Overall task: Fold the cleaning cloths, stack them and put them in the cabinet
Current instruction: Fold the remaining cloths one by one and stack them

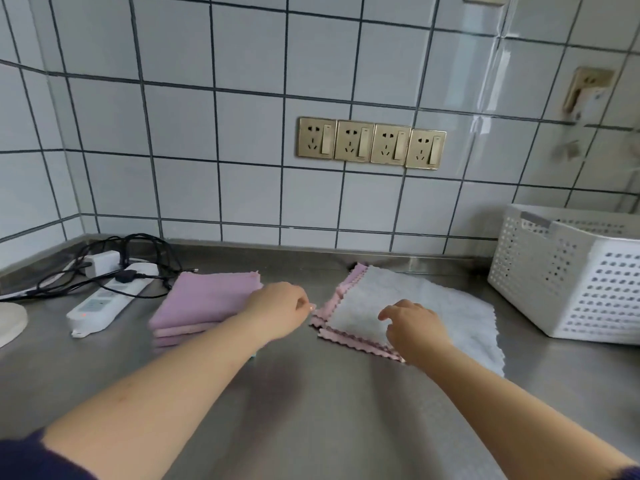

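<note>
Plainly, nothing is held: left hand (280, 308) loosely curled, right hand (414, 323) relaxed above the white cloth (426, 306); the pink cloths (329, 308) beneath could be dragged askew.

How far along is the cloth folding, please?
Done: a folded purple stack sits on the counter. In hand: the right hand rests on the white cloth topping the unfolded pink pile; the left hand hovers between. Left: fold those, stack, store away.
</note>
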The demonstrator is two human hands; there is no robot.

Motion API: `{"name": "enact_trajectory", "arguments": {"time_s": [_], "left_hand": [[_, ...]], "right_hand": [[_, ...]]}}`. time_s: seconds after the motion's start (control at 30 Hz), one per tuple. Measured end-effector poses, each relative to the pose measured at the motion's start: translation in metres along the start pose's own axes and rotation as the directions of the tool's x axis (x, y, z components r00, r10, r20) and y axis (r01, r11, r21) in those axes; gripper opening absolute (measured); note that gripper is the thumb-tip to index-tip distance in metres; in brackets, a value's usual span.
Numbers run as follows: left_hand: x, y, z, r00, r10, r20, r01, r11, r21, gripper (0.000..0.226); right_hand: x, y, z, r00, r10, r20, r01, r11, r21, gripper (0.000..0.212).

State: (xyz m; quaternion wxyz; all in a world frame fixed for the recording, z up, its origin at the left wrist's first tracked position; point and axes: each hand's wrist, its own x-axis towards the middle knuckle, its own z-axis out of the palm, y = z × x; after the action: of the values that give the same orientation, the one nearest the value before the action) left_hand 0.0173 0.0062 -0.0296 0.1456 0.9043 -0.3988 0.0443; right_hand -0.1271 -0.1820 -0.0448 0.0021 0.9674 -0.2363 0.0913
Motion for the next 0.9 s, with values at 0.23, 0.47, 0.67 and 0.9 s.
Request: {"name": "enact_trajectory", "arguments": {"time_s": [0.23, 0.47, 0.67, 0.9], "left_hand": [[0.013, 0.084, 0.044, 0.981, 0.144, 0.13, -0.121, 0.977, -0.174, 0.032], [0.021, 0.114, 0.076, 0.969, 0.202, 0.141, -0.183, 0.973, -0.14, 0.037], [0.028, 0.115, 0.078, 0.974, 0.222, 0.052, -0.22, 0.975, -0.037, 0.026], [0.031, 0.119, 0.077, 0.981, 0.192, 0.014, -0.193, 0.981, 0.025, 0.022]], "right_hand": [[-0.029, 0.074, 0.006, 0.978, 0.036, 0.205, -0.047, 0.998, 0.052, 0.044], [-0.033, 0.084, 0.011, 0.987, -0.077, 0.144, 0.073, 0.997, 0.029, 0.035], [-0.031, 0.087, 0.015, 0.998, -0.042, 0.044, 0.041, 0.999, 0.024, 0.035], [-0.031, 0.074, 0.013, 0.998, 0.023, 0.063, -0.02, 0.998, -0.051, 0.047]]}}
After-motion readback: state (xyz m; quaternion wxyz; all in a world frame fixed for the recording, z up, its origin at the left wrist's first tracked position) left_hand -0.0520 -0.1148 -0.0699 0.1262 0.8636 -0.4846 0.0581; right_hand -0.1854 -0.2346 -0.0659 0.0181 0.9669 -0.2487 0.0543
